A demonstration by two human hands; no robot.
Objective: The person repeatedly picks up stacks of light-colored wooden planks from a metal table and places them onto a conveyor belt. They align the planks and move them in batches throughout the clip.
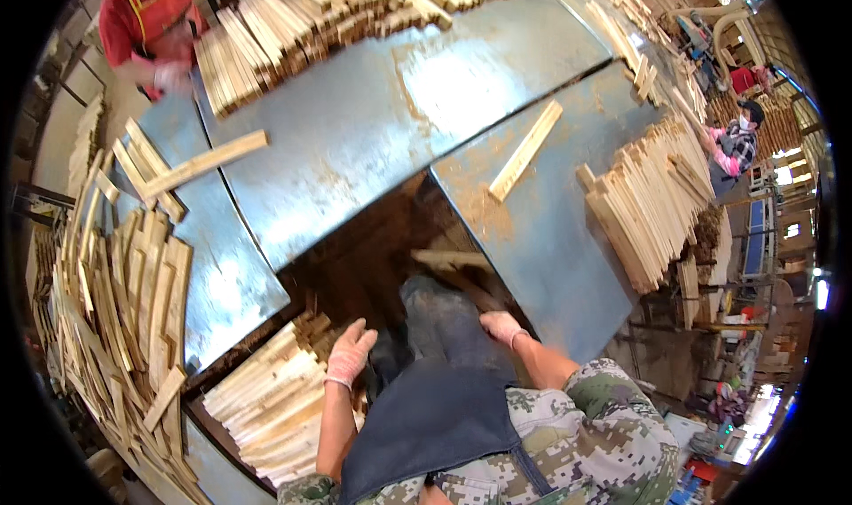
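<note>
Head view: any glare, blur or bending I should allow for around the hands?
Head view: glare whitens the blue metal tabletop; the pit around the left hand and right hand is shadowed; table edges bow toward the rim; the far worker's gloved hand is blurred.

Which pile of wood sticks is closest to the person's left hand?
The stack of pale sticks just beside the left hand, low in the picture. The other piles lie farther off: at the table's far end, along its right edge, and heaped at the far left.

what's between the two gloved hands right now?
In the head view, the person's own leg in dusty dark trousers and the top of a dark apron lie between the left hand and right hand. No wood there.
</note>
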